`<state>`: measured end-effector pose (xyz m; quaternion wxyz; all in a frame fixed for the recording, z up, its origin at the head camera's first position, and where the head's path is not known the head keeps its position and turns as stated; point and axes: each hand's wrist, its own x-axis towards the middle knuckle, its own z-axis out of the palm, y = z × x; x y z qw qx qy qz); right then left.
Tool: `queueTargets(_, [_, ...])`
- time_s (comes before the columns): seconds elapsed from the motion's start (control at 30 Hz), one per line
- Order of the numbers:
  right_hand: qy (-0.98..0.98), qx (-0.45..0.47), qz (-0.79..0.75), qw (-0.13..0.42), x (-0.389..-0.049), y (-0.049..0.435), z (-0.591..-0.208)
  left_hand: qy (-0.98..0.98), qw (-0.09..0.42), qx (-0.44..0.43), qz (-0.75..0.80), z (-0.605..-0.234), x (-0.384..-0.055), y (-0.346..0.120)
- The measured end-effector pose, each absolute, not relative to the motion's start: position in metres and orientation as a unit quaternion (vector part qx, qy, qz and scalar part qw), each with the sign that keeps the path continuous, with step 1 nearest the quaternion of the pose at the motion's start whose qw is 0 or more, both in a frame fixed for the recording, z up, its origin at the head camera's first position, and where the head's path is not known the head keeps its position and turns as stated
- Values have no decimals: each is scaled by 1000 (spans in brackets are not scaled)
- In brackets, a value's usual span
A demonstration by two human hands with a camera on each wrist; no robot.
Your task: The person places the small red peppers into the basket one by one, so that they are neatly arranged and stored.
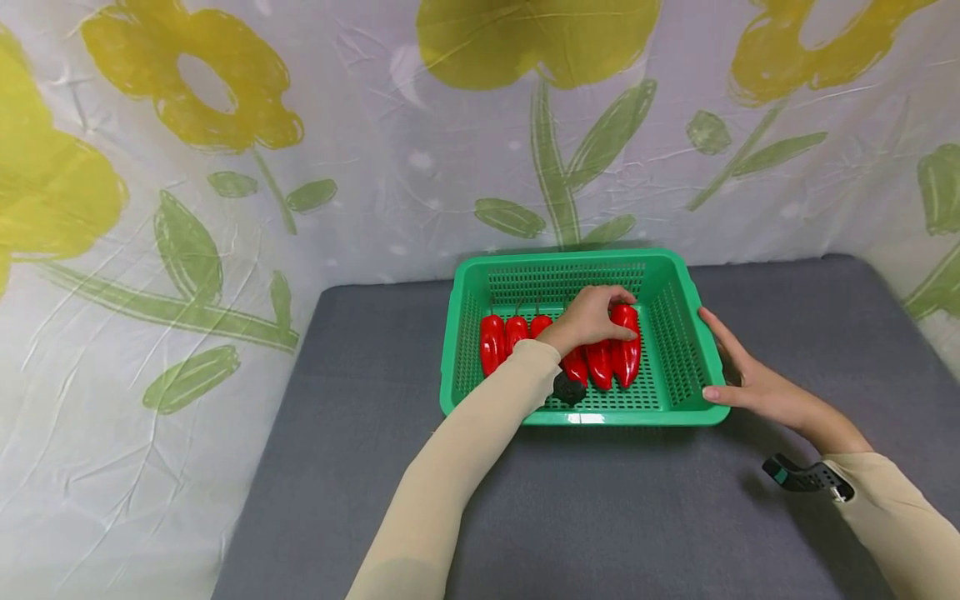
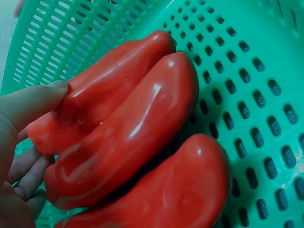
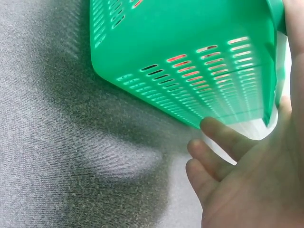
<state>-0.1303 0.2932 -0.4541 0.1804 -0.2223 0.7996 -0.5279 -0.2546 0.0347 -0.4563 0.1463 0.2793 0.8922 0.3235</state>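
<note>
Several glossy red peppers lie side by side in a green plastic basket. My left hand reaches over the row and holds the rightmost red pepper. In the left wrist view, the thumb presses one side of this pepper, while the other fingers go partly out of sight beneath it. Two more red peppers lie beside it. My right hand rests against the basket's right end, thumb and forefinger spread along the rim. Its other fingers extend loosely outside the perforated wall.
The basket stands on a grey cloth-covered table, near its back edge. Behind hangs a white curtain with yellow flowers and green leaves. A black strap circles the right wrist. My left forearm crosses the basket's front rim.
</note>
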Motion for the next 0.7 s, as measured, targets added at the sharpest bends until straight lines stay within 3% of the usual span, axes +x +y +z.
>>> queueTargets(0.7, [800, -222, -528, 180, -131, 293, -455, 913, 167, 276, 249, -455, -252, 35])
